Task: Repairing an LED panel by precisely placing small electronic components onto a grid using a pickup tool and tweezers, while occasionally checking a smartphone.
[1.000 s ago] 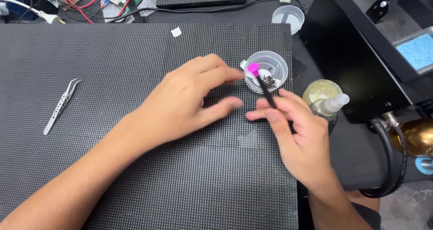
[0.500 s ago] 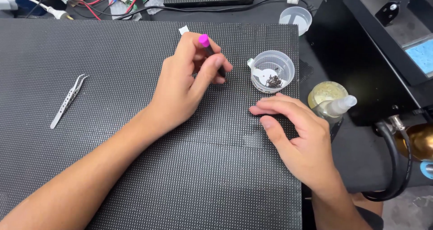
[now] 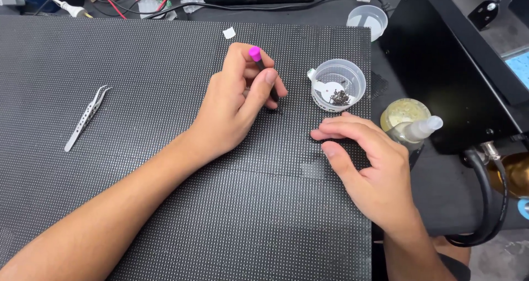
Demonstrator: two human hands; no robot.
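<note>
Item 1 — slim black tool with a magenta cap (image 3: 255,53): the left hand (image 3: 237,102) is gripping it, fingers curled around the shaft and thumb pressing on its side. Its long axis is running steeply, cap up and away from the person, dark tip angling down and slightly right onto the panel; the tip itself is too small to make out.

Item 2 — large black panel (image 3: 138,204): flat, rectangular, matte, covered in a fine regular grid of tiny dots, lying across most of the surface.

Item 3 — right hand (image 3: 363,160): holding nothing, palm down, fingers loosely bent and spread a little, fingertips resting on the panel near its right edge, just below the small cup. Both forearms are reaching in from the lower edge.

Item 4 — small clear plastic cup (image 3: 338,85): round, translucent, sitting on the panel's right side and holding a cluster of tiny dark parts.

Item 5 — metal tweezers (image 3: 86,117): silvery, perforated handle, lying on the panel well left of the hands.

Item 6 — squeeze bottle (image 3: 413,131) with a pale nozzle, lying beside a round yellowish jar (image 3: 401,111), off the panel — just right of the right hand.
</note>
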